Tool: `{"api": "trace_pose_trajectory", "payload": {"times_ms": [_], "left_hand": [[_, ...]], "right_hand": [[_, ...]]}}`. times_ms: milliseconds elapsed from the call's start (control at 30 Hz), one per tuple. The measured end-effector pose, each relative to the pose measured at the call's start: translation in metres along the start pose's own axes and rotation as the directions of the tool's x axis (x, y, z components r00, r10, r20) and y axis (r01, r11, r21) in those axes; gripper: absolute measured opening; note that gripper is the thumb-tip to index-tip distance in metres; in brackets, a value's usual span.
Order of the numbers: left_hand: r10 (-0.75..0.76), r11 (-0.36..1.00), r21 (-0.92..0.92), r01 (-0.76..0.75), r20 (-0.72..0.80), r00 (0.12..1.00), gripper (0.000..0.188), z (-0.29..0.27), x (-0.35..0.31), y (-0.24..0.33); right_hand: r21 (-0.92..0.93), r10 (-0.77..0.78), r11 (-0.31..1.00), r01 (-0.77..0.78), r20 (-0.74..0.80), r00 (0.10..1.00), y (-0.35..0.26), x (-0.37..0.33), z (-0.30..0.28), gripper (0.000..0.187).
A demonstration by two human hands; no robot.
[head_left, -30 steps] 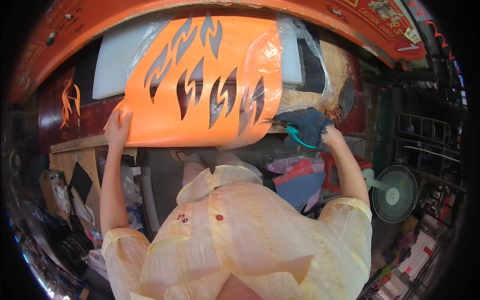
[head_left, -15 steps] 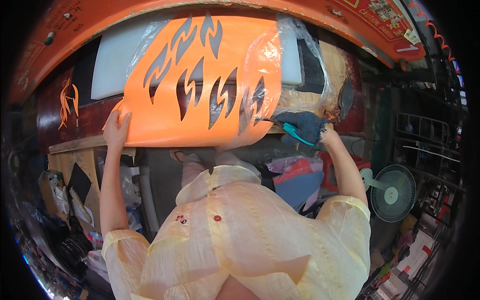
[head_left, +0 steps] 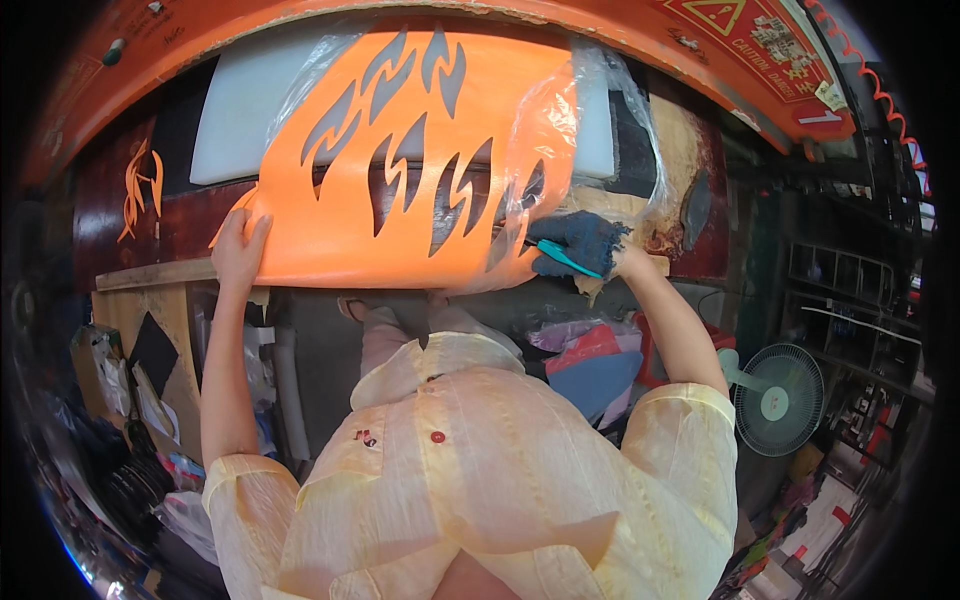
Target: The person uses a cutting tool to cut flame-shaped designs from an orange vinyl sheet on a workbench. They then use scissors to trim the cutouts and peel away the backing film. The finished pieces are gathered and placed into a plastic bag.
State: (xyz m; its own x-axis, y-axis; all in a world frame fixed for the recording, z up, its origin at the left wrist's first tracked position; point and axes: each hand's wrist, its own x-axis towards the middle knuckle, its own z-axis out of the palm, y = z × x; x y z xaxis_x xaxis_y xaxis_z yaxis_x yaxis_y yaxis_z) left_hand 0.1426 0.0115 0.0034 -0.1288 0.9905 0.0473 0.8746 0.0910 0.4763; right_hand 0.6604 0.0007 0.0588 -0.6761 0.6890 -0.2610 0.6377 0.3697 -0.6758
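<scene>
A bright orange sheet [head_left: 350, 235] with lightning-shaped cutouts lies across the work table, its near edge curving down over the front. My bare left hand [head_left: 240, 245] grips its lower left corner, thumb on top. Clear plastic film [head_left: 545, 115] covers the sheet's right part. At the lower right, my right hand [head_left: 590, 245], in a dark blue glove, closes around a teal-handled tool [head_left: 570, 258] that looks like pliers. Its dark tip is at the sheet's right side by a cutout; the exact contact is hidden.
A white slab [head_left: 235, 115] lies under the sheet. Thin orange offcuts [head_left: 140, 195] are on the table's left. An orange machine beam [head_left: 300, 45] spans the far side. A fan [head_left: 778, 400] stands at right, near colourful sheets [head_left: 600, 350] below the table.
My gloved right hand and its tool have moved left and slightly closer to the sheet's cutout. The view has shifted a little; my left hand keeps its grip on the corner.
</scene>
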Motion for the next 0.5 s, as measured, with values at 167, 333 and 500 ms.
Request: {"api": "trace_pose_trajectory", "payload": {"times_ms": [167, 333, 500], "left_hand": [[-0.042, 0.999, 0.009, 0.041, 0.051, 0.998, 0.039, -0.002, 0.003, 0.002], [-0.086, 0.996, 0.04, 0.084, 0.067, 0.994, 0.04, -0.006, 0.0, -0.004], [-0.121, 0.992, 0.047, 0.118, 0.07, 0.99, 0.041, -0.006, -0.005, -0.014]], "right_hand": [[-0.131, 0.435, 0.888, -0.442, -0.078, 0.897, 0.059, -0.089, 0.004, 0.033], [0.254, 0.361, 0.906, -0.337, -0.051, 0.931, 0.129, -0.152, 0.009, 0.032], [-0.244, 0.595, 0.777, -0.58, -0.014, 0.804, 0.124, -0.089, 0.03, 0.028]]}}
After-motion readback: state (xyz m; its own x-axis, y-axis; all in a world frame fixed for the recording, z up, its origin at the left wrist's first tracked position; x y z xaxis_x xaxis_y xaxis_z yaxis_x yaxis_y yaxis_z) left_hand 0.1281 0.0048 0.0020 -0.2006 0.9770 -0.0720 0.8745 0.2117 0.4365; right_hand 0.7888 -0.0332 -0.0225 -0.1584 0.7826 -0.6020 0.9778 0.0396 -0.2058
